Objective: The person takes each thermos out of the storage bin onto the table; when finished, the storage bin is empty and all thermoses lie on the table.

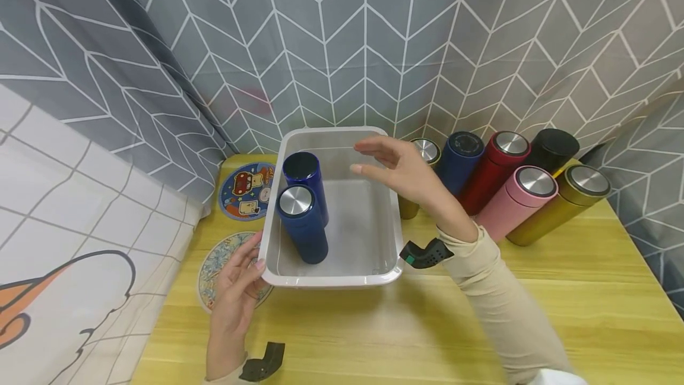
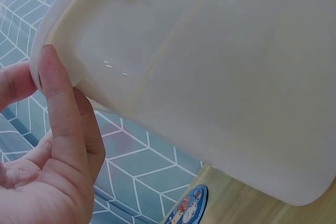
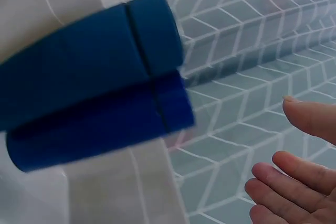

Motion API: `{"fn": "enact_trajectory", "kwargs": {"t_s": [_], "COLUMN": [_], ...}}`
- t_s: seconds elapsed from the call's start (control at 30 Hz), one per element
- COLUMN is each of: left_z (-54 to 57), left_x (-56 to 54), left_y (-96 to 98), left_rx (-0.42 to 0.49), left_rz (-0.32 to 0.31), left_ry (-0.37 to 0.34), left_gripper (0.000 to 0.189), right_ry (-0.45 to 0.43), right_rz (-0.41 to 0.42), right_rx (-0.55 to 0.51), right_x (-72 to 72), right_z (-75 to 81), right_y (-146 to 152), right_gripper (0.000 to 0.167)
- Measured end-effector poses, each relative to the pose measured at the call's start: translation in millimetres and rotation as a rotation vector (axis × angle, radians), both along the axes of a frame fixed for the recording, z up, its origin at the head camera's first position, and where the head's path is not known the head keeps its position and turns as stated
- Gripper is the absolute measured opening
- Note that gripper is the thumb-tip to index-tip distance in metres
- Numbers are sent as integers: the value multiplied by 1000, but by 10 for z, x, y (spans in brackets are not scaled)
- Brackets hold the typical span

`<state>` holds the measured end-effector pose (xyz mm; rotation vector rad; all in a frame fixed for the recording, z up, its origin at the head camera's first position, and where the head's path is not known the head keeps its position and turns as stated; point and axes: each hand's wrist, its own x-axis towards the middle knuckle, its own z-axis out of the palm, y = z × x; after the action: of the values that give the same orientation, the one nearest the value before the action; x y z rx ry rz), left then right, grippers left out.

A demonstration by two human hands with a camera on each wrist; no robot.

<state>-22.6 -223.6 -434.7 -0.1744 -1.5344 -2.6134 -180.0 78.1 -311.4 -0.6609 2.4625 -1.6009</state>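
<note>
A white plastic bin (image 1: 331,281) stands on the wooden table. Inside it, along its left side, two flasks stand upright close together: a matte navy flask (image 1: 306,233) with a steel-topped lid in front, and a glossy blue flask (image 1: 321,189) with a dark top behind. My left hand (image 1: 235,287) grips the bin's front left rim; in the left wrist view the thumb lies over the bin's edge (image 2: 52,22) with fingers beneath. Above the bin's right side, my right hand (image 1: 392,165) hovers with fingers extended and thumb apart, holding nothing, to the right of both flasks.
Right of the bin are a gold flask (image 1: 408,208), a blue one (image 1: 458,165), a red one (image 1: 488,174), a black one (image 1: 553,147), a pink one (image 1: 510,210) and another gold one (image 1: 558,207). Two round mats (image 1: 235,195) lie at left. A patterned curtain (image 1: 342,46) hangs behind.
</note>
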Motion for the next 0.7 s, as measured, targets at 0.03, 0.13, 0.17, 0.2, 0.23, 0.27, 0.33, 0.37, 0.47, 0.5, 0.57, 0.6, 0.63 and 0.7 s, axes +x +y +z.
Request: {"fn": "enact_trajectory", "kwargs": {"t_s": [0.03,0.13,0.17,0.2,0.23,0.27,0.33,0.37,0.47,0.5,0.57,0.6,0.63,0.7], "left_z": [0,2,3,4,4,4,3,2,0,0,0,0,0,0], "left_x": [-2,-5,-6,-7,-7,-7,-6,-6,-4,-4,-5,-6,-6,-8], "left_y": [-1,-1,0,0,1,2,3,3,1,0,-2,-2,-3,-3], "left_rx": [0,0,1,2,4,7,11,12,16,16,16,16,16,13], "left_rz": [0,-1,-1,-2,-5,-7,-10,-12,-13,-12,-11,-12,-12,-13], "left_ry": [0,-2,-3,-3,-1,1,9,13,23,25,26,26,26,26], "left_gripper": [47,47,47,47,47,47,47,47,48,48,48,48,48,48], "right_ry": [-4,-18,-17,-17,-18,-13,-3,1,-8,-17,-31,-41,-47,-57], "right_rz": [13,48,59,70,83,96,132,153,209,222,235,239,242,255], "right_rx": [2,-10,-12,-15,-20,-20,-15,-13,-18,-26,-39,-45,-47,-48], "right_x": [-3,-6,-6,-6,-7,-11,-17,-19,-13,-8,2,8,14,26], "right_z": [-20,-72,-86,-100,-112,-127,-154,-167,-198,-205,-216,-221,-225,-231], "right_y": [-43,-171,-210,-246,-280,-313,-370,-396,-467,-487,-524,-540,-554,-580], "right_gripper": [50,52,53,54,55,55,56,56,56,56,54,54,54,54]}}
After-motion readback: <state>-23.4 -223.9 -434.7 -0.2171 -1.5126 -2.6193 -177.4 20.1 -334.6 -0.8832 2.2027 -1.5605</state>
